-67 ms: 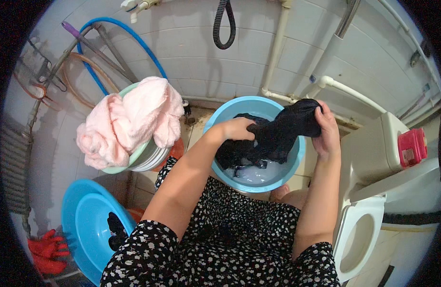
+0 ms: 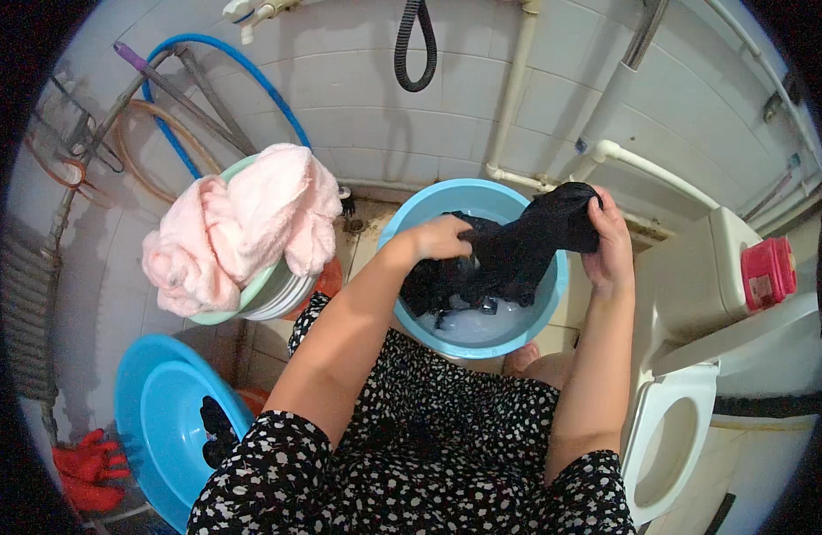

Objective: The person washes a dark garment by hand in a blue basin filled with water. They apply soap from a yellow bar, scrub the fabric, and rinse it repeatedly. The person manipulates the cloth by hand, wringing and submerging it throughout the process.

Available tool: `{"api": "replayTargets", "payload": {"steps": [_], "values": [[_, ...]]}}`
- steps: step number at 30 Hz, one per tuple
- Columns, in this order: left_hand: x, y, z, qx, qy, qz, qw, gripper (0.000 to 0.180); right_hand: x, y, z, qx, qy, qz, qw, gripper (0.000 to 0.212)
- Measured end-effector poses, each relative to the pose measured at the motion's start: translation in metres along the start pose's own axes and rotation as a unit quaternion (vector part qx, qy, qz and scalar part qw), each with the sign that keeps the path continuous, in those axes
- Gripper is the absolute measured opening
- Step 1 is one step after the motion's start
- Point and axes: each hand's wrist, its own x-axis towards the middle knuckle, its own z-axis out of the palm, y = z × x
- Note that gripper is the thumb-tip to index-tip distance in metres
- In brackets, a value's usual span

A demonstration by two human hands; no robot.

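The basin [image 2: 482,195] holds suds [image 2: 487,326] and cloth [image 2: 522,250]. My left hand [image 2: 440,239] and right hand [image 2: 612,245], fingers curled, clutch cloth near opposite edges.

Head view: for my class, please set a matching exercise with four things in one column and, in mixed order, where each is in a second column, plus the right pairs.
Things
1. black cloth
2. pink fluffy fabric
3. red glove
4. blue hose

Places
A. arched in front of the tiled wall, upper left
B. piled above the rim of a pale green tub
C. in the grip of the right hand
D. lower left, beside a blue basin

Right pairs: 1-C; 2-B; 3-D; 4-A
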Motion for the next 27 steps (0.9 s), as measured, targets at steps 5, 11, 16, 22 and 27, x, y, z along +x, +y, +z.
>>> {"api": "replayTargets", "payload": {"steps": [5,11,16,22,27], "values": [[-0.002,0.018,-0.012,-0.228,0.346,0.064,0.908,0.041,0.006,-0.005,-0.034,-0.028,0.026,-0.003,0.999,0.019],[-0.012,-0.002,0.003,0.018,-0.018,0.144,0.989,0.034,0.017,0.027,-0.084,-0.521,-0.035,0.085,0.849,0.024],[-0.015,-0.027,0.045,0.203,-0.289,-0.088,0.931,0.044,0.011,0.072,-0.059,-0.719,-0.15,0.201,0.649,0.034],[-0.013,-0.005,0.042,0.209,-0.234,-0.161,0.936,0.063,0.013,0.138,-0.034,-0.729,-0.097,0.201,0.647,0.071],[-0.008,-0.017,0.041,0.005,-0.197,0.031,0.98,0.069,0.014,0.149,-0.029,-0.751,-0.082,0.267,0.598,0.06]]}}
